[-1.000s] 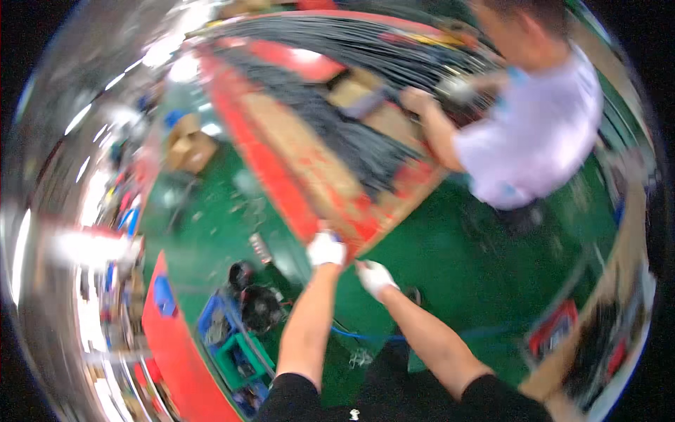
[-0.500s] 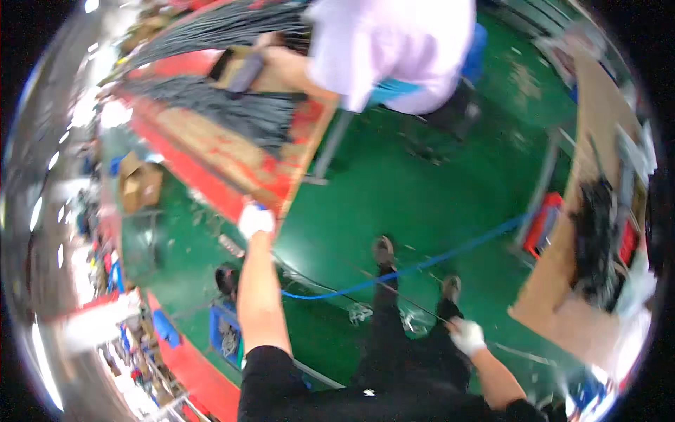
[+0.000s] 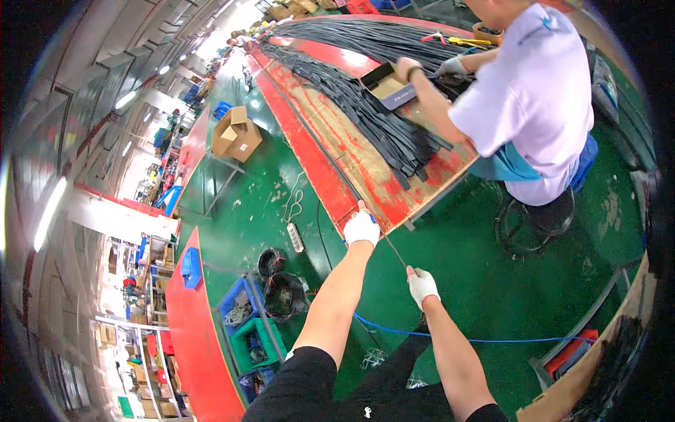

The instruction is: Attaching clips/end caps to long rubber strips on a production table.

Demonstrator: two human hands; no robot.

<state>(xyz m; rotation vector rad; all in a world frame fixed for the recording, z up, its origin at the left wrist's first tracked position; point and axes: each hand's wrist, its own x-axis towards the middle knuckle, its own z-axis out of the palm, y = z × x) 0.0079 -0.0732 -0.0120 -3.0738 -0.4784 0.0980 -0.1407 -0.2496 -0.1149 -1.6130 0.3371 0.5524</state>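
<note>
My left hand (image 3: 362, 231), in a white glove with bare fingertips, is closed at the near corner of the red-topped table (image 3: 309, 151). It grips the end of a long black strip (image 3: 320, 146) that runs along the table's left edge. A bit of blue shows beside its fingers. Lower and to the right, my right hand (image 3: 423, 287), gloved the same way, is closed around a thin dark rod (image 3: 396, 251). The rod slants up to my left hand, where its end is hidden. Many loose black strips (image 3: 358, 119) lie bundled along the table.
A co-worker in a pale shirt (image 3: 527, 105) sits at the table's right side, hands by an open box (image 3: 390, 88). A blue hose (image 3: 478, 341) crosses the green floor. Left are a cardboard box (image 3: 237, 137), black buckets (image 3: 285, 292), a green crate (image 3: 256, 344) and a power strip (image 3: 295, 238).
My right hand has come up and left, much closer to my left hand, along the rod's line. My left hand stays at the table corner. The whole view has shifted.
</note>
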